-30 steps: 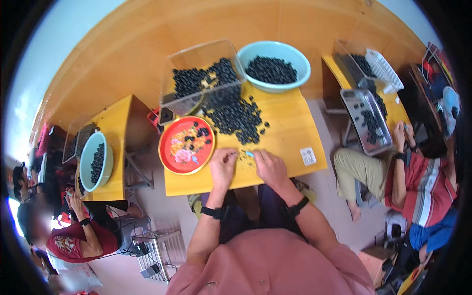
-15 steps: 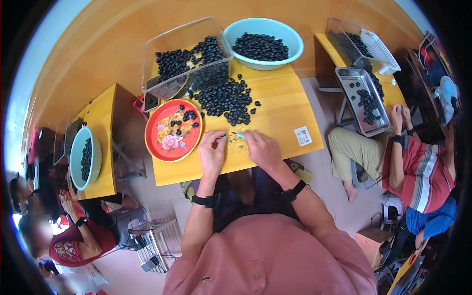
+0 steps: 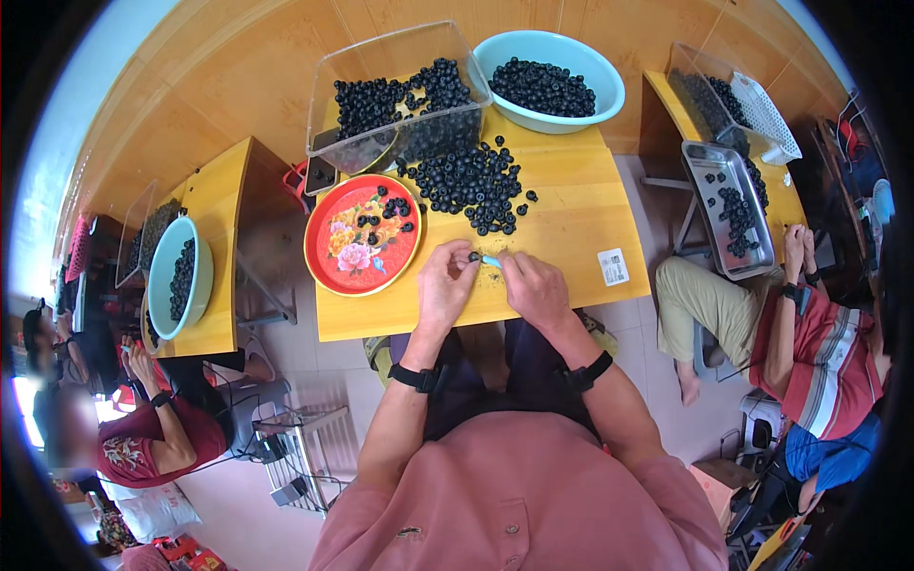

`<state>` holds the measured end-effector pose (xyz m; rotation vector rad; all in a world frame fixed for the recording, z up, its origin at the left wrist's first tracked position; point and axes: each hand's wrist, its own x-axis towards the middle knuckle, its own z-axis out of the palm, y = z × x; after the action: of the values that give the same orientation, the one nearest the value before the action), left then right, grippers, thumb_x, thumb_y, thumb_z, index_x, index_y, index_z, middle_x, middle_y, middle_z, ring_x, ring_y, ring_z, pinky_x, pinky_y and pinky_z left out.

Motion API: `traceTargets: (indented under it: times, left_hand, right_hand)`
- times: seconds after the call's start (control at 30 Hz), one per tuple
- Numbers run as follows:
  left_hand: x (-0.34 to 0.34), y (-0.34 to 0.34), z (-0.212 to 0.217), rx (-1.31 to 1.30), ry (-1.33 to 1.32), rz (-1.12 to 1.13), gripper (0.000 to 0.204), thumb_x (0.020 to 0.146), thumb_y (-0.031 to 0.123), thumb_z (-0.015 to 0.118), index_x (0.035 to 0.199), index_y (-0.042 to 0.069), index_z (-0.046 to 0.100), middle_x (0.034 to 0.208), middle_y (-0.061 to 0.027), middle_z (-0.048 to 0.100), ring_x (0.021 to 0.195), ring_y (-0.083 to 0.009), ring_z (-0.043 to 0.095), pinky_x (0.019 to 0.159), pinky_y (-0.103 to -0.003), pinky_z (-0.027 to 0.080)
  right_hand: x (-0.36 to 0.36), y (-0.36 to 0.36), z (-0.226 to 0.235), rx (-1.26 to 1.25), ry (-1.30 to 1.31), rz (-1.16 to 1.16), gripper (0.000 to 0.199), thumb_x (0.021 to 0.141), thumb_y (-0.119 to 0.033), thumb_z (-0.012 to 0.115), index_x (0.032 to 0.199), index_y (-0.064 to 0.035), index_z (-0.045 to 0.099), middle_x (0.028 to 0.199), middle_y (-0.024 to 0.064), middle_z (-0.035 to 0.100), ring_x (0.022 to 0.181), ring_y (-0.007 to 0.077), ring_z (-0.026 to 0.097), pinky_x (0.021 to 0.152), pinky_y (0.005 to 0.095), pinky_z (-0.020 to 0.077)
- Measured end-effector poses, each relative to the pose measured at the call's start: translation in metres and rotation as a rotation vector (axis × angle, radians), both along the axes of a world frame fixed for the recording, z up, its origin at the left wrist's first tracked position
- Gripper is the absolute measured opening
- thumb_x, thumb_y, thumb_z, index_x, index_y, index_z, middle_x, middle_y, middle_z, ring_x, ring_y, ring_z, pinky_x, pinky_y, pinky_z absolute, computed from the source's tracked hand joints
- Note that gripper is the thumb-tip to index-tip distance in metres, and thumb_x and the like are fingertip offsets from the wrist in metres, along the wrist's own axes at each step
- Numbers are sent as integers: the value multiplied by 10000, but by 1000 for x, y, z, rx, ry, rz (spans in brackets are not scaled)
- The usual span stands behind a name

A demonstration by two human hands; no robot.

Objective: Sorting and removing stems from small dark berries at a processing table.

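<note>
My left hand (image 3: 446,293) pinches a small round black piece (image 3: 474,256) between thumb and fingertips, over the yellow table (image 3: 576,214). A slim tool with a light blue handle (image 3: 490,261) is gripped in my right hand (image 3: 539,293), its tip at the black piece. Dark crumbs are scattered under the fingertips. Beyond my hands lies a loose pile of black pieces (image 3: 471,188). To the left is a round red tray (image 3: 324,269) with a flower print, several black pieces lying in it.
A clear plastic bin (image 3: 328,81) and a light blue basin (image 3: 609,88), both holding black pieces, stand at the back. A white label (image 3: 613,267) is stuck on the right. Co-workers sit at tables on both sides, near a metal tray (image 3: 700,176) and another basin (image 3: 201,285).
The whole view has shifted, so the table appears farther right and higher. The tool's tip has come to the black piece in my left hand; before, they were slightly apart.
</note>
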<state>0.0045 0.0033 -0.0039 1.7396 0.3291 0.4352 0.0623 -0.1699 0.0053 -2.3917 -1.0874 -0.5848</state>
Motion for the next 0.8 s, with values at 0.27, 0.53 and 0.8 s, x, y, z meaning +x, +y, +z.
traceTargets:
  times: [0.27, 0.53, 0.8]
  left_hand:
    - [-2, -1, 5, 244, 33, -35, 345, 872, -9, 801, 1198, 8, 687, 957, -38, 709, 832, -95, 665, 782, -249, 567]
    - [-1, -1, 3, 144, 42, -27, 366, 861, -19, 798, 1206, 9, 679, 1001, -83, 718, 856, -140, 697, 798, -285, 590]
    - [-1, 0, 1, 101, 43, -26, 316, 872, -31, 795, 1157, -4, 661, 985, -79, 718, 851, -132, 697, 798, -280, 589]
  right_hand:
    - [0, 1, 2, -18, -6, 40, 172, 879, -95, 630, 1034, -39, 677, 786, 74, 609, 699, 245, 673, 587, 380, 553]
    - [-1, 0, 2, -20, -5, 27, 165, 895, -93, 626, 1041, -41, 683, 790, 71, 607, 699, 240, 673, 591, 374, 560]
    - [0, 0, 0, -18, 34, 25, 177, 893, -93, 632, 1053, -35, 684, 785, 83, 609, 690, 251, 677, 588, 383, 566]
